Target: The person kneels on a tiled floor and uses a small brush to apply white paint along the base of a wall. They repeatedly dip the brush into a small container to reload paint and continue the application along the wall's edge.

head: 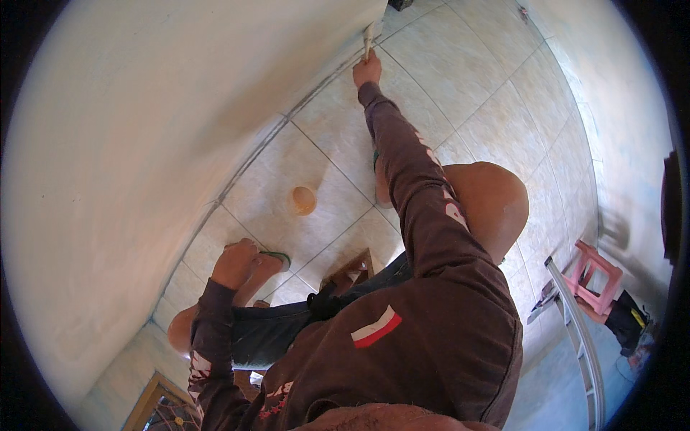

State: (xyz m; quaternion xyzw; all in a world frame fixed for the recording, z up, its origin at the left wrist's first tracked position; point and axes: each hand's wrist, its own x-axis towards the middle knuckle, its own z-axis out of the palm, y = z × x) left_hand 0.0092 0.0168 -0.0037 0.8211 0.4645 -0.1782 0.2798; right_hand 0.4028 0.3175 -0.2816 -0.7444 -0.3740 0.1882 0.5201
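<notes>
My right hand [367, 70], arm stretched out far ahead, is closed around a pale, narrow tool [368, 36], perhaps a paintbrush. The tool's far end is at the foot of the pale wall [161, 108], near its corner. By my left foot, my left hand [235, 263] is bent with its fingers curled; whether it holds something small cannot be told. Between my feet a small orange-tan plastic cup [303, 201] stands on the tiled floor [345, 156]. Its contents are unclear.
A metal ladder [582, 345] and a pink plastic stool [601, 275] stand at the lower right. A wooden-framed object [364, 264] lies near my legs. A dark object [400, 4] is beyond the wall corner. Another wall [625, 97] rises at the right.
</notes>
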